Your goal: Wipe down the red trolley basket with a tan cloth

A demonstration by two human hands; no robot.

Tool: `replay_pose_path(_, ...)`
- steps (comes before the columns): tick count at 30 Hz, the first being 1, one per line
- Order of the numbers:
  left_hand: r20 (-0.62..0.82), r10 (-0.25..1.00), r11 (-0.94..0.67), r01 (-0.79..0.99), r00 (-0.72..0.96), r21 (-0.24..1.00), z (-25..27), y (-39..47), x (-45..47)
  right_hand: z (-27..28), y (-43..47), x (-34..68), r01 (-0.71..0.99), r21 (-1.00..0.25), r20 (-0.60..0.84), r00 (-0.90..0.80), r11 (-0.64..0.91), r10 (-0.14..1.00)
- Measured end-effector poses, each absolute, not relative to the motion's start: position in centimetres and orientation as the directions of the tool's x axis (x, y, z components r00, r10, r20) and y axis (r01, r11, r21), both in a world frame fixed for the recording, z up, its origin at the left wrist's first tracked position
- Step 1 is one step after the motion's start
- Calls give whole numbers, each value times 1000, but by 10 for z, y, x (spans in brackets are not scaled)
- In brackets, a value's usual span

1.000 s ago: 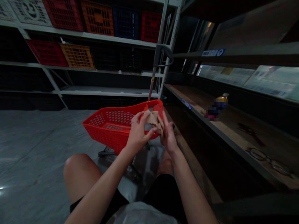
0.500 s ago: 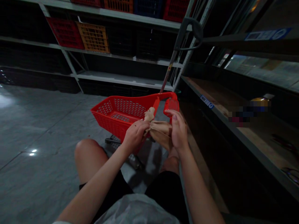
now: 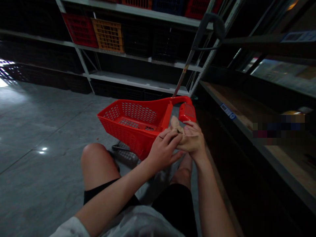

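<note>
A beige, crumpled piece of soft cloth [image 3: 189, 143] is bunched between my two hands, above my lower leg; I cannot make out just what kind of piece it is. My left hand [image 3: 166, 144] lies over its left side, fingers bent onto it and thumb beneath. On the other side my right hand [image 3: 198, 140] grips it, with the cloth lying across the palm and part of the fingers hidden. One loose end of the cloth sticks up near a red box-like holder [image 3: 187, 112]. Just beyond my hands stands a red perforated shopping basket [image 3: 128, 130] on a wheeled frame.
A long pole with a grey handle [image 3: 197, 36] rises behind the basket. Farther back, a white rack [image 3: 138, 80] carries red, yellow and dark crates [image 3: 108, 35]. A wooden shelf [image 3: 278, 154] with a blurred-out item runs along my right. Grey floor [image 3: 49, 125] lies left.
My left hand has moved right, closer to my right hand. The cloth, stretched between them before, is now bunched up. The view has shifted, so the surroundings sit a little farther right.
</note>
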State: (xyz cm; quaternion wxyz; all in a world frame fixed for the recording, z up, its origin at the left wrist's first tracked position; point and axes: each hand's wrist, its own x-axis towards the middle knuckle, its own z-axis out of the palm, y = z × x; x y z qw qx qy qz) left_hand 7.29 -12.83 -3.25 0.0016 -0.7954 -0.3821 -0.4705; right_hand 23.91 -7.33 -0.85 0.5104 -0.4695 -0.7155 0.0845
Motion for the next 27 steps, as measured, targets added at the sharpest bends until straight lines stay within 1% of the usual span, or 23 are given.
replay_pose_path(2,765,589,-718,603,259,348,-36,-123,78,-9,-70,243,565,-622,650,-15,543,760)
replay_pose_path(4,778,571,-731,595,263,335,-46,-113,68,-5,-70,246,582,-584,659,-67,566,749)
replay_pose_path(6,766,586,-716,612,265,336,-61,-105,44,1,-72,246,597,-556,656,-113,579,747)
replay_pose_path(9,710,678,-602,698,190,388,-82,-99,-9,6,-73,245,599,-568,635,-117,564,764)
replay_pose_path(11,690,712,-530,744,129,408,-92,-98,-44,7,-73,244,599,-571,629,-121,562,768)
replay_pose_path(13,674,732,-483,775,101,409,-94,-99,-66,5,-72,243,598,-565,638,-119,568,761)
replay_pose_path(16,620,773,-472,776,135,419,-83,-104,-63,2,-72,241,596,-552,666,-106,583,739)
replay_pose_path(18,591,778,-531,726,212,438,-67,-108,-39,1,-73,240,595,-547,678,-100,590,728)
replay_pose_path(21,598,725,-652,619,341,438,-38,-115,8,-2,-73,241,596,-533,682,-118,601,722)
replay_pose_path(24,575,736,-655,591,356,471,-13,-110,41,-4,-73,243,597,-528,687,-119,604,717)
replay_pose_path(27,507,758,-648,564,410,512,2,-89,48,-5,-72,246,610,-512,701,-110,605,704)
